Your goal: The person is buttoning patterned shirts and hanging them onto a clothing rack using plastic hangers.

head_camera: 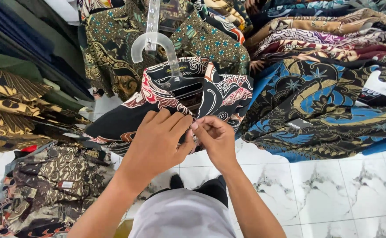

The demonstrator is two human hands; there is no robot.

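Both hands, left (155, 143) and right (215, 136), pinch the black patterned shirt (219, 94) front together.

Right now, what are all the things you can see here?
Patterned shirt: one, black with red and white, centre, on a hanger, pinched by both hands.
Hanger: one, clear plastic, top centre.
Blue shirts: several, blue, black and gold, right.
Brown shirts: several, brown and black, left.
Floor: white marble tiles, bottom right.
Left hand: on the shirt front.
Right hand: beside it, fingertips at the shirt front.
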